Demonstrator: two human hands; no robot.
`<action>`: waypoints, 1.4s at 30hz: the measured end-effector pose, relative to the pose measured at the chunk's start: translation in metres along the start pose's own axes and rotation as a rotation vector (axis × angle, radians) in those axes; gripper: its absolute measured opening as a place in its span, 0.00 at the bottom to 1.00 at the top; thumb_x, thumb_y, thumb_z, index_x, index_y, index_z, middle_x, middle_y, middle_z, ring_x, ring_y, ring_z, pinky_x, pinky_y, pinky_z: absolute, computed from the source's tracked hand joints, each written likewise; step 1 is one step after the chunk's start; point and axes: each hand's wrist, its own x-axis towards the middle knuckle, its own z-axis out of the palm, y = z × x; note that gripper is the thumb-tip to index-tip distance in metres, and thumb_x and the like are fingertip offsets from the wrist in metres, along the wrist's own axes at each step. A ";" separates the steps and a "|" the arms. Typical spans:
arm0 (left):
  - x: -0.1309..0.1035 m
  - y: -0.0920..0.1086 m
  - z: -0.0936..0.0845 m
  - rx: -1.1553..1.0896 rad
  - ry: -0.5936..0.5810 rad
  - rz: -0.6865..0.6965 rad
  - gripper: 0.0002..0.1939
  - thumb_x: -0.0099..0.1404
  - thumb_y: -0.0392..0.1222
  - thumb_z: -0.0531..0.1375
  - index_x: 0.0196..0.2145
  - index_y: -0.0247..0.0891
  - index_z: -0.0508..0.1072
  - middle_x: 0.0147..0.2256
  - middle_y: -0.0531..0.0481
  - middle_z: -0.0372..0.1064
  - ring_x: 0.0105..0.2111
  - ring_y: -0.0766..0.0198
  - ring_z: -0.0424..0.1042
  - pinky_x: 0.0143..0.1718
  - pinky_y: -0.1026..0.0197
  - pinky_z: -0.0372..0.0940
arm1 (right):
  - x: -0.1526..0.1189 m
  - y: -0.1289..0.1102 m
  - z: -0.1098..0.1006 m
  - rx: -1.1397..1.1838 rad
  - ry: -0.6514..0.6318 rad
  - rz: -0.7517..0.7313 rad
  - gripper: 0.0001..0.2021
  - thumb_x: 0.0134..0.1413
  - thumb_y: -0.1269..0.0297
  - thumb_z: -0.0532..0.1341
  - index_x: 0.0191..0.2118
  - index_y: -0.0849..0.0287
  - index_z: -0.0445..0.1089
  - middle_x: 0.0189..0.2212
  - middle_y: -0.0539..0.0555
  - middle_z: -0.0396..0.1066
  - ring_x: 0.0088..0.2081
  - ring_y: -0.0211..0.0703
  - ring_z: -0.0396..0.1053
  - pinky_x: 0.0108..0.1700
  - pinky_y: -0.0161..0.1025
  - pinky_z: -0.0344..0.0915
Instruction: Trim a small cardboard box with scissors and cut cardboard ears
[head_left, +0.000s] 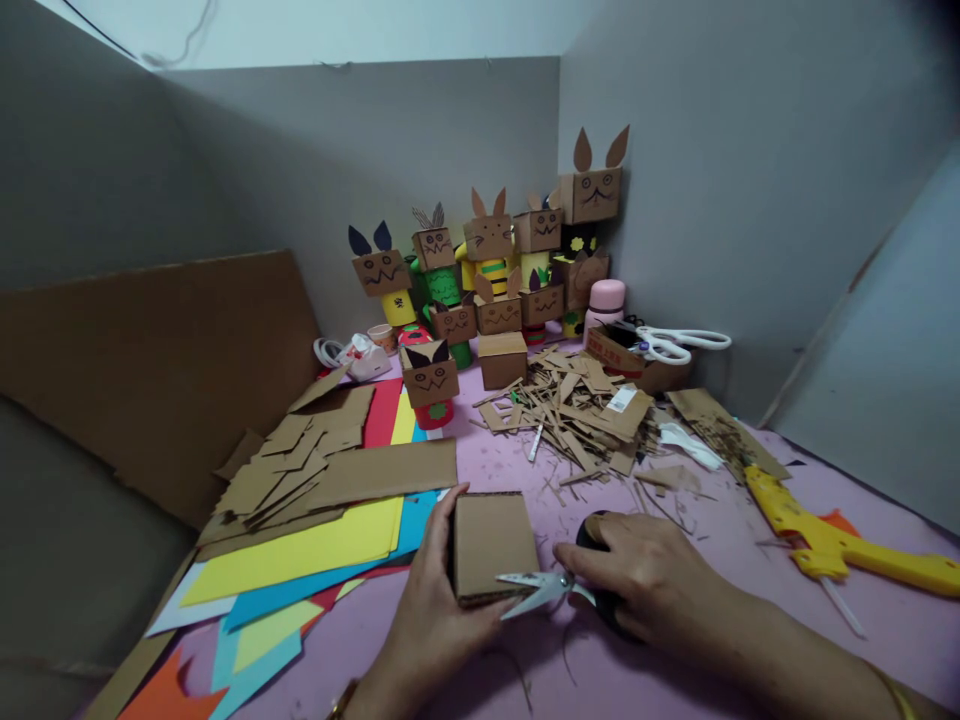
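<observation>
A small brown cardboard box (495, 543) is held by my left hand (439, 600), whose fingers wrap round its left side with the thumb along the near edge. My right hand (637, 570) grips the black handles of a pair of scissors (551, 588). The scissor blades are parted and lie at the box's near right corner, one over its top face and the other just below the edge.
Cardboard animal figures (491, 238) stand at the back. Cardboard scraps (577, 400) are heaped at right centre, with a yellow glue gun (825, 540) beyond my right hand. Coloured paper (300, 550) and cardboard pieces (300, 460) lie left. White-handled scissors (675, 342) rest on a carton.
</observation>
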 end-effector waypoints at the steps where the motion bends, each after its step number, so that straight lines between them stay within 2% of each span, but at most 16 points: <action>1: 0.000 0.000 0.000 -0.002 0.012 0.001 0.48 0.44 0.49 0.69 0.59 0.42 0.51 0.53 0.37 0.61 0.52 0.43 0.65 0.52 0.38 0.61 | 0.000 0.000 0.000 -0.004 0.005 -0.001 0.11 0.47 0.72 0.59 0.38 0.54 0.71 0.24 0.53 0.70 0.24 0.42 0.63 0.26 0.39 0.46; 5: 0.000 -0.005 -0.002 0.006 -0.026 0.020 0.49 0.45 0.47 0.68 0.60 0.42 0.50 0.52 0.38 0.62 0.51 0.43 0.65 0.51 0.39 0.61 | -0.001 0.000 0.001 -0.021 0.016 0.000 0.07 0.51 0.71 0.58 0.35 0.54 0.71 0.22 0.52 0.70 0.21 0.40 0.63 0.25 0.39 0.45; 9: 0.001 -0.009 -0.004 0.026 -0.018 0.066 0.48 0.45 0.49 0.67 0.60 0.42 0.51 0.52 0.38 0.62 0.49 0.43 0.67 0.49 0.40 0.64 | -0.002 0.000 0.002 -0.027 0.023 -0.023 0.07 0.52 0.71 0.56 0.33 0.56 0.71 0.20 0.52 0.70 0.19 0.39 0.62 0.25 0.39 0.45; 14: 0.001 -0.004 -0.003 0.034 -0.036 0.031 0.48 0.44 0.46 0.67 0.60 0.42 0.50 0.52 0.38 0.62 0.49 0.44 0.67 0.48 0.41 0.64 | -0.001 -0.002 0.000 -0.037 0.053 -0.037 0.08 0.53 0.66 0.57 0.38 0.56 0.72 0.24 0.55 0.71 0.23 0.43 0.65 0.26 0.40 0.48; 23: -0.001 -0.003 -0.002 0.037 -0.036 0.043 0.48 0.44 0.44 0.68 0.60 0.42 0.51 0.53 0.38 0.61 0.50 0.43 0.66 0.47 0.41 0.65 | -0.001 -0.007 -0.002 -0.119 0.106 -0.054 0.11 0.47 0.74 0.59 0.38 0.57 0.72 0.23 0.54 0.72 0.22 0.44 0.66 0.26 0.40 0.48; 30: -0.001 -0.006 -0.004 0.026 -0.035 0.062 0.46 0.45 0.43 0.66 0.60 0.41 0.51 0.52 0.38 0.62 0.48 0.43 0.67 0.47 0.42 0.64 | -0.002 -0.004 0.002 -0.072 0.131 -0.075 0.08 0.50 0.75 0.58 0.33 0.57 0.72 0.19 0.50 0.71 0.18 0.41 0.63 0.24 0.40 0.46; 33: -0.001 -0.002 -0.003 0.026 -0.038 0.037 0.46 0.45 0.44 0.67 0.59 0.40 0.50 0.52 0.38 0.62 0.48 0.45 0.67 0.48 0.43 0.64 | -0.002 -0.002 0.008 -0.006 0.155 -0.065 0.06 0.51 0.71 0.60 0.34 0.56 0.73 0.17 0.49 0.71 0.17 0.40 0.64 0.23 0.39 0.47; 35: -0.001 -0.001 -0.002 0.000 -0.022 0.019 0.46 0.45 0.45 0.68 0.58 0.39 0.50 0.52 0.38 0.62 0.48 0.46 0.67 0.48 0.45 0.64 | -0.001 -0.001 0.012 0.070 0.158 -0.039 0.05 0.54 0.65 0.60 0.34 0.56 0.74 0.17 0.49 0.71 0.17 0.40 0.65 0.23 0.38 0.49; 39: 0.001 -0.001 -0.003 -0.186 0.042 -0.013 0.47 0.44 0.46 0.70 0.58 0.41 0.51 0.53 0.39 0.63 0.49 0.47 0.67 0.48 0.50 0.66 | 0.000 0.004 0.014 0.291 0.185 0.123 0.12 0.57 0.54 0.59 0.34 0.56 0.75 0.19 0.50 0.73 0.20 0.40 0.69 0.24 0.35 0.55; 42: 0.001 -0.002 -0.005 -0.374 0.113 -0.047 0.49 0.41 0.50 0.71 0.57 0.40 0.53 0.52 0.39 0.65 0.49 0.47 0.68 0.46 0.53 0.68 | 0.001 0.010 0.013 0.381 0.247 0.267 0.14 0.54 0.53 0.61 0.38 0.58 0.75 0.21 0.52 0.73 0.21 0.41 0.69 0.25 0.35 0.60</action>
